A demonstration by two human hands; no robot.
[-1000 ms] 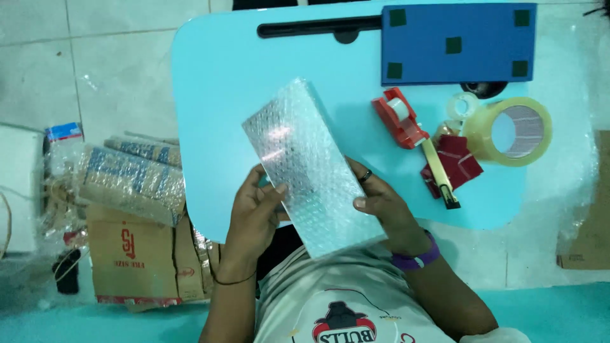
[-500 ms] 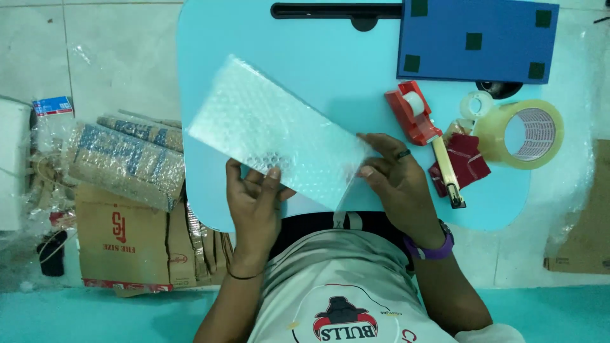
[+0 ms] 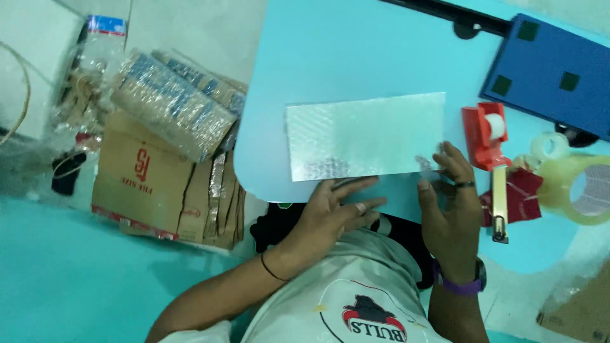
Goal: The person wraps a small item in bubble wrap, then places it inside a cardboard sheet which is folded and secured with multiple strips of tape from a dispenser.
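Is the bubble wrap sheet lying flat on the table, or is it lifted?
Flat: the bubble wrap sheet lies spread on the blue table, right hand touching its corner.

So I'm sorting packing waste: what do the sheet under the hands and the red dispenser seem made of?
The sheet looks like clear plastic bubble wrap: translucent, glossy, with a dimpled grid. The red dispenser looks like hard moulded plastic, smooth and slightly shiny; its long handle looks metallic, though that is uncertain.

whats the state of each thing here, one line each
clear bubble wrap sheet: spread flat on the light blue table
left hand: open, flat by the sheet's near edge
right hand: open, fingertips on the sheet's corner
red tape dispenser: lying on the table, untouched
big roll of clear packing tape: lying on the table, untouched
brown cardboard boxes: folded flat, stacked on the floor
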